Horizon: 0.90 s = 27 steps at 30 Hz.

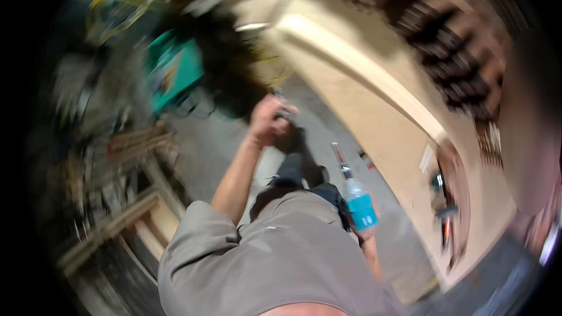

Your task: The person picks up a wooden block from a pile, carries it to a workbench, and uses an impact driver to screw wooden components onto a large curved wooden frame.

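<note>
Tabletop of pale wood (380,140) slants across the right half of the view, with a curved length of light timber (366,76) lying along it. Just left of the tabletop's near edge, the right hand (367,233) grips a clear bottle with a blue label (361,208); its fingers seem wrapped around the bottle, though most are hidden behind it. A slim metallic piece with a reddish end (339,156) rises above the bottle, and whether the two are joined cannot be told. Farther left of the tabletop, the left hand (271,120) is raised with partly curled fingers beside a small greyish object (283,111); blur leaves it unclear whether they pinch it. Well left of the tabletop stand a green bin (181,76) and a wooden frame (126,222). A tool with an orange-red handle (447,231) lies on the tabletop's near part.
</note>
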Each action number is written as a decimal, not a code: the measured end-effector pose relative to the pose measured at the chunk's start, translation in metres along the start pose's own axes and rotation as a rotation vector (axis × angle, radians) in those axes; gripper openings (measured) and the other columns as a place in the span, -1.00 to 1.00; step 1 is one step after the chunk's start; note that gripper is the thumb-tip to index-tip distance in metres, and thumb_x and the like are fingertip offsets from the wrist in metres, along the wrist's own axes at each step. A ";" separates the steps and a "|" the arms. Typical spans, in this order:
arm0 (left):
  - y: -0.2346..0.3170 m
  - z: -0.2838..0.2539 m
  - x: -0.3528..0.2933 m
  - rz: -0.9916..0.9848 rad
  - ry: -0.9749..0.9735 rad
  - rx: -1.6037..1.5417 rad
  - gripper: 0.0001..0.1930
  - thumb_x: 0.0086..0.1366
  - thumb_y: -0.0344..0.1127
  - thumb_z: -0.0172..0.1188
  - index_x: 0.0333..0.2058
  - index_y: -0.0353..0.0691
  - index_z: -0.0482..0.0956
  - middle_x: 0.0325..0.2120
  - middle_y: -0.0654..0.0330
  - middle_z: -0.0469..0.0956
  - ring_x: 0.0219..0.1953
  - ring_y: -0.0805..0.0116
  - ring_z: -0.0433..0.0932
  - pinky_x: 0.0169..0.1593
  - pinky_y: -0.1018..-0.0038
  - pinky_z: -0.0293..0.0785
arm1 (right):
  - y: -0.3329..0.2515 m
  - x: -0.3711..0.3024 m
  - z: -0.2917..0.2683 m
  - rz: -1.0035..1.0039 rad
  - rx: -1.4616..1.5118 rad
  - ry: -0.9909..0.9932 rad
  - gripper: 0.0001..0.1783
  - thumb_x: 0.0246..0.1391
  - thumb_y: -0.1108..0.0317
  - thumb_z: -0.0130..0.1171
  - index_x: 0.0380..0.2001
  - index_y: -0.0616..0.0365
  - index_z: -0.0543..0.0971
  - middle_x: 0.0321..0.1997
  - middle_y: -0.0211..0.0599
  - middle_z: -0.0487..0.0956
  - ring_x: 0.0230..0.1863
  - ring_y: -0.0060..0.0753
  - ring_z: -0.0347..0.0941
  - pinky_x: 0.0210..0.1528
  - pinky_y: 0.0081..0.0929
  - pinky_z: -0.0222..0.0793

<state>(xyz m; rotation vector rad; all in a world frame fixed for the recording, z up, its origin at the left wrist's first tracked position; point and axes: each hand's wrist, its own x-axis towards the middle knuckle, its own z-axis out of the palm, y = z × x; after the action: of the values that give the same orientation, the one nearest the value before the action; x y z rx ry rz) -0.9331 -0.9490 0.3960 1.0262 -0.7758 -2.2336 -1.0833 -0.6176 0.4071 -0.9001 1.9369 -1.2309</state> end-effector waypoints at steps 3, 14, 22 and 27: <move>-0.028 -0.040 -0.124 -0.015 0.095 0.210 -0.79 0.32 -0.23 -0.01 -0.16 -0.19 0.30 -0.47 0.13 0.58 -0.76 0.69 0.14 -0.73 0.70 0.01 | 0.050 -0.005 -0.003 -0.276 -0.210 -0.235 -0.58 -0.05 0.38 0.30 -0.08 0.17 0.48 -0.15 -0.23 0.53 -0.12 -0.30 0.47 -0.08 -0.33 0.39; -0.130 -0.067 -0.407 0.334 0.659 -0.300 -0.83 0.24 -0.38 0.13 -0.22 -0.30 0.56 -0.46 0.20 0.56 -0.78 0.70 0.14 -0.72 0.72 0.01 | -0.007 -0.029 0.081 -0.630 -0.067 -1.171 -0.51 -0.08 0.53 0.22 -0.01 0.12 0.40 -0.11 -0.24 0.47 -0.09 -0.28 0.41 -0.08 -0.36 0.37; -0.127 -0.170 -0.540 0.745 0.779 -0.767 -0.83 0.18 -0.36 0.19 -0.27 -0.30 0.58 -0.51 0.23 0.56 -0.79 0.69 0.14 -0.71 0.72 0.10 | -0.121 -0.135 0.218 -0.807 -0.095 -1.426 -0.50 -0.04 0.55 0.18 0.04 0.12 0.38 -0.02 -0.28 0.48 -0.05 -0.40 0.46 -0.07 -0.46 0.48; -0.128 -0.251 -0.630 0.873 0.695 -0.692 -0.81 0.23 -0.30 0.18 -0.31 -0.33 0.55 -0.52 0.21 0.53 -0.75 0.64 0.17 -0.70 0.66 0.01 | -0.129 -0.209 0.305 0.409 0.430 -1.590 -0.35 -0.09 0.51 0.25 0.13 0.14 0.31 0.04 -0.26 0.44 0.02 -0.37 0.42 0.01 -0.42 0.45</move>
<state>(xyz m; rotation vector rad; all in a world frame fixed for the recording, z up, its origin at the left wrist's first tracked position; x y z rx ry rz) -0.4157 -0.4984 0.4707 0.7904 -0.0570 -1.1168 -0.6949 -0.6299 0.4596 -0.7509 0.4764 -0.3113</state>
